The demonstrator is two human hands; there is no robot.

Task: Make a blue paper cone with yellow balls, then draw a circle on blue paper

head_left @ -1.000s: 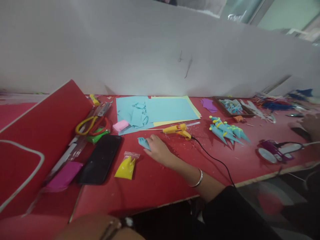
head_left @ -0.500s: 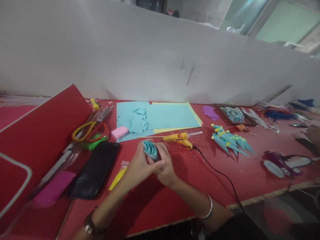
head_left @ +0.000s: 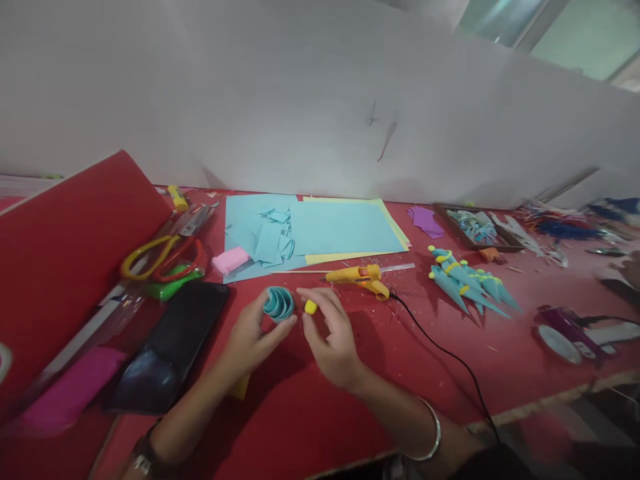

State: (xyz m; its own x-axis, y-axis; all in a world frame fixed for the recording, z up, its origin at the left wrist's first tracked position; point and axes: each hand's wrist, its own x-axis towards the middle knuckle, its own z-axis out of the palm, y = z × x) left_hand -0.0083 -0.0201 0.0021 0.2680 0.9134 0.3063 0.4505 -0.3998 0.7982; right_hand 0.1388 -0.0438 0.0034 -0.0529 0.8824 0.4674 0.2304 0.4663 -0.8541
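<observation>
My left hand (head_left: 249,338) grips a rolled light-blue paper cone (head_left: 279,303), its open end facing me, just above the red table (head_left: 300,413). My right hand (head_left: 333,337) is beside it, pinching a small yellow lump (head_left: 311,307) between finger and thumb, close to the cone's rim. A yellow glue gun (head_left: 361,277) lies just beyond my right hand, its black cord (head_left: 440,350) trailing to the table's front edge. Under my left wrist a yellow packet (head_left: 241,385) is mostly hidden.
Blue and yellow paper sheets (head_left: 345,227) with blue scraps lie at the back. Finished blue cones (head_left: 467,283) lie to the right. Scissors (head_left: 160,257), a pink eraser (head_left: 230,260), a black phone (head_left: 167,347) and a red board (head_left: 65,247) are on the left. A white partition (head_left: 300,100) stands behind.
My hands have drawn slightly apart. The left now holds the cone alone, turned open-end toward me, and the right now pinches a yellow lump. One second ago only my right hand touched the cone.
</observation>
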